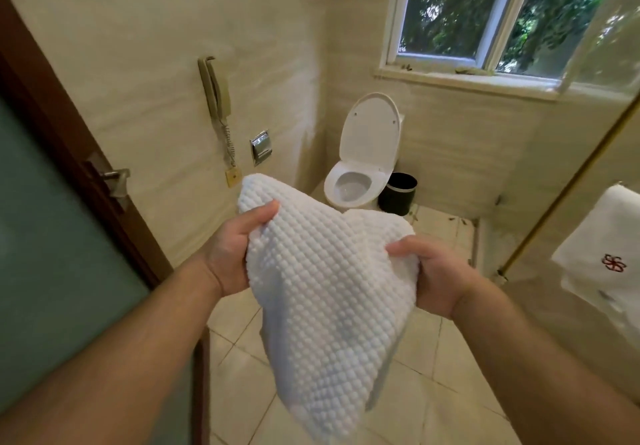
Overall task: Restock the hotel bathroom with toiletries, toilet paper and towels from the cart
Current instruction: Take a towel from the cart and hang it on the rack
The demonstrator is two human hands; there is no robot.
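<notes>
A white bumpy-textured bath mat (325, 299) hangs in front of me, held up by both hands above the tiled floor. My left hand (235, 254) grips its upper left edge, thumb on top. My right hand (429, 271) pinches its upper right edge. The mat droops down between my forearms. A white towel with a red embroidered logo (602, 257) hangs at the right edge. On the left wall a chrome toilet-paper holder (261, 147) is mounted; I cannot tell whether a roll is inside.
A white toilet (363, 167) with its lid up stands at the back under the window (502, 19). A black bin (398, 193) sits beside it. A wall phone (216, 98) hangs left. The brown door with handle (110, 176) is at my left. A brass rail (561, 192) runs diagonally right.
</notes>
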